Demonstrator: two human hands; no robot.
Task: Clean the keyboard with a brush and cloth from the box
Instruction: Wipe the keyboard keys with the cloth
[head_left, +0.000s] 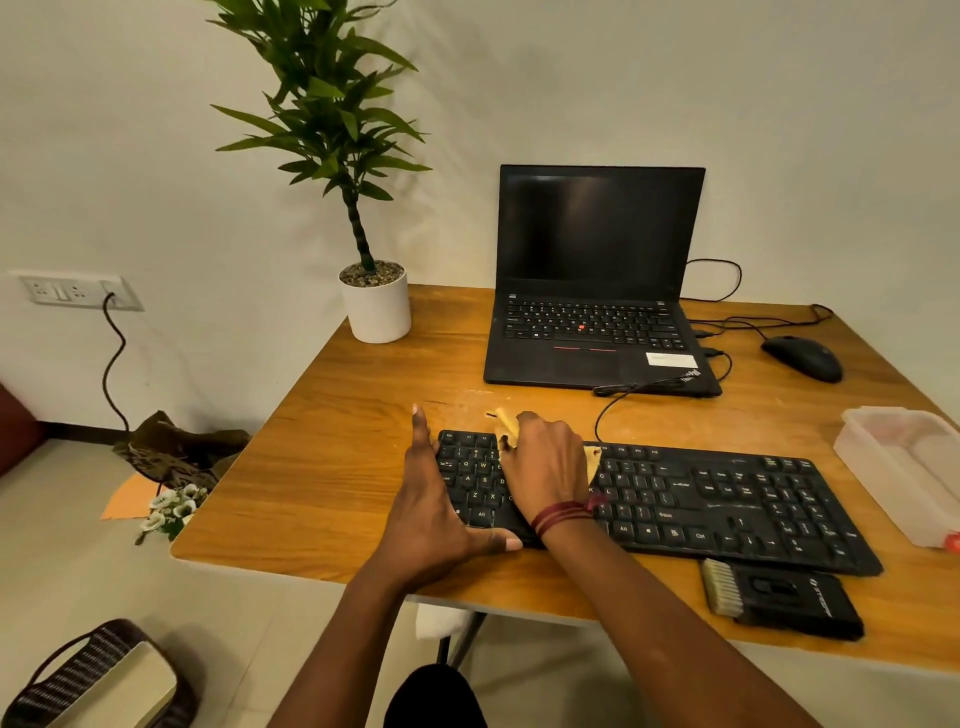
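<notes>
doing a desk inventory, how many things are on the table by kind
Computing gear: 3, keyboard, laptop, mouse
Cleaning tools: 2, brush, cloth
Containers: 1, plastic box
Plants: 1, potted plant
Total: 7

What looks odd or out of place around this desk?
On the floor left of the wooden table, a small bunch of white artificial flowers lies tipped beside crumpled dark fabric and an orange sheet. On the desk itself, nothing stands out: the right hand wipes the keyboard with a yellow cloth.
</notes>
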